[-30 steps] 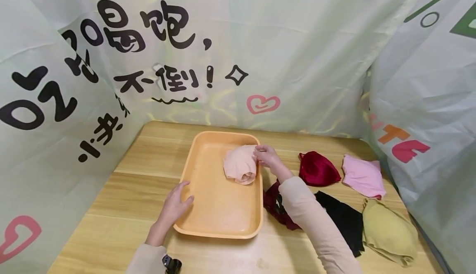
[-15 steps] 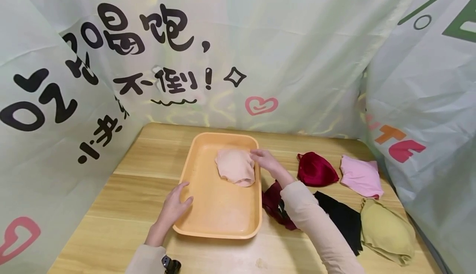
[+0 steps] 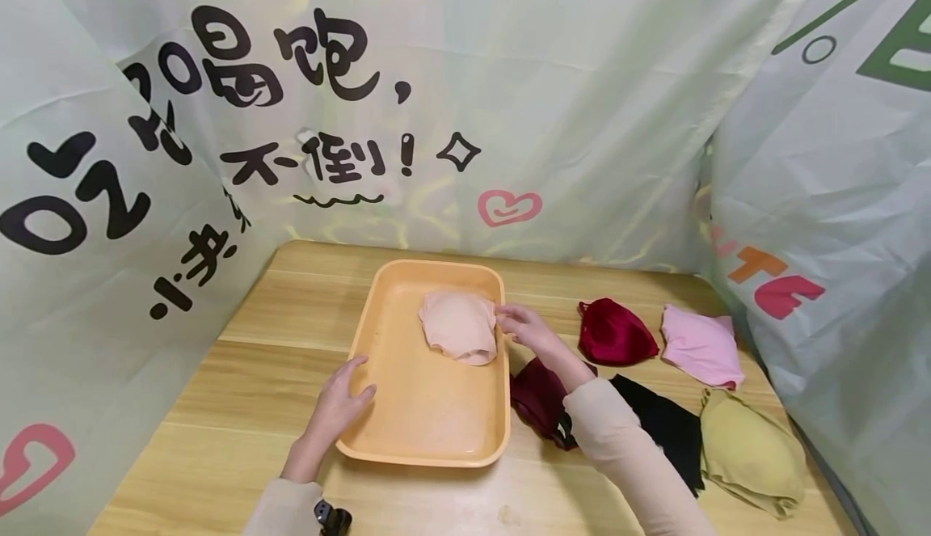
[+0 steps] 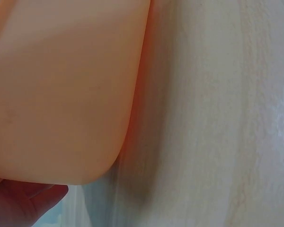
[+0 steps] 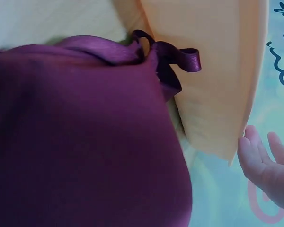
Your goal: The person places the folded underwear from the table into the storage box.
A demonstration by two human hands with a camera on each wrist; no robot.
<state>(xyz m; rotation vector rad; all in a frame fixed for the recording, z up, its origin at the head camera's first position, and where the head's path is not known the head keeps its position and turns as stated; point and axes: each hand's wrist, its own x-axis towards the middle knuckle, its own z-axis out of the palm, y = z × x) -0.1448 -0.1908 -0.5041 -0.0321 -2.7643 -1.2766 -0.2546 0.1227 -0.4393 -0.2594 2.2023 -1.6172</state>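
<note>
1. Clearly, only my head view showed the pale pink cloth [image 3: 458,327] inside the orange tray [image 3: 407,407]. My right wrist view gave me the burgundy garment [image 5: 85,142] up close, a shiny strap [image 5: 193,61] looping in front of the tray's outer wall; from above, the right sleeve [image 3: 625,459] hid part of that garment. My left wrist view brought out the tray's shadow along the wooden table [image 4: 203,118].

2. The cloth lay in the far right part of the tray, just beside the right wall, rumpled and roughly rounded, its near edge curled under (matte, as far as I could judge from above).

3. The hands were well apart, on opposite sides of the tray. The left hand [image 3: 342,398] rested at the left rim, thumb spread away from its fingers. The right hand [image 3: 524,326] had its relaxed fingers at the right rim, next to the cloth; I could not tell whether they touched it.

4. Tray floor ran from the cloth to the left and near walls, and table stretched leftward beyond. Rightward, the burgundy garment sat just beside the tray, with black cloth [image 3: 662,423], crimson garment [image 3: 616,332], pink garment [image 3: 701,344] and olive garment [image 3: 752,451] farther out.
</note>
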